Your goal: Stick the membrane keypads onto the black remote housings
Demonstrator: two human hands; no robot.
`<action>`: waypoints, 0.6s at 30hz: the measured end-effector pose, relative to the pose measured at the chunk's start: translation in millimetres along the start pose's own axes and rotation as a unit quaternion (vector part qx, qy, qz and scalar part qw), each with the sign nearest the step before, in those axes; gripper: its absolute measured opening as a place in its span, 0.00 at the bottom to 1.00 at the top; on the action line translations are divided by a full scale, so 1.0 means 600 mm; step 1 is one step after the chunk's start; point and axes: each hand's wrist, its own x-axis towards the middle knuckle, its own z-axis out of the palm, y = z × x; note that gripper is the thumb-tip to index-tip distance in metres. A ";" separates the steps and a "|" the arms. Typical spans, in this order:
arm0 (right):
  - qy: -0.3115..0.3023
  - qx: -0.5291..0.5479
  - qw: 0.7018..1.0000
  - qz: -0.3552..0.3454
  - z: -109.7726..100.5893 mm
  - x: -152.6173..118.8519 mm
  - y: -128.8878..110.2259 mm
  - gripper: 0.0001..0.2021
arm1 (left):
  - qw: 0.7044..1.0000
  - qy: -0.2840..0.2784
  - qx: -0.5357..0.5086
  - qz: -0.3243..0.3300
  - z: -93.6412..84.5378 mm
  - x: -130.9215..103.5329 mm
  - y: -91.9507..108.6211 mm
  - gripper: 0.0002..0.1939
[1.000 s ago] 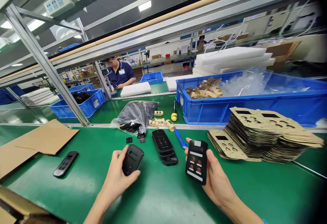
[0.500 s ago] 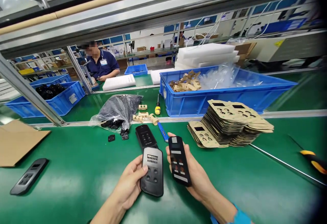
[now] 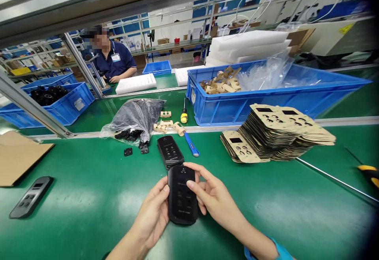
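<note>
Nearest, the left hand (image 3: 151, 214) and the right hand (image 3: 217, 195) share one black casing (image 3: 182, 208), held face up above the green desk (image 3: 112, 200) near its front middle. The left fingers grasp its left edge, thumb along the side; the right fingers grasp the opposite side, thumb on the upper face and index finger at the top edge. Just beyond lies a black casing pile (image 3: 170, 150); whether the held piece touches it cannot be told. Far to the left rests a grey casing (image 3: 31, 197), with a cardboard sheet (image 3: 23, 159) behind it. A blue-handled cutter (image 3: 191, 144) lies just right of the pile, and a stack of beige sheets (image 3: 275, 133) stands further right. Behind the pile, to its left, sits a clear bag of black parts (image 3: 134, 117); a yellow-handled screwdriver (image 3: 184, 115) lies near a large blue bin (image 3: 251, 104). Beyond the desk, a co-worker (image 3: 115, 62) in dark blue is by white foam (image 3: 136, 84).
</note>
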 end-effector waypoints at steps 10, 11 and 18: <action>0.018 0.049 0.999 -0.014 -0.013 0.005 0.000 0.21 | 1.000 -0.009 0.026 -0.006 0.003 -0.004 0.006 0.23; 0.020 0.049 0.998 -0.016 -0.014 0.006 0.000 0.20 | 0.999 -0.016 0.036 -0.001 0.002 -0.005 0.007 0.27; 0.047 0.095 0.994 -0.021 -0.023 0.010 0.002 0.18 | 0.996 -0.056 0.072 0.015 0.000 -0.008 0.005 0.43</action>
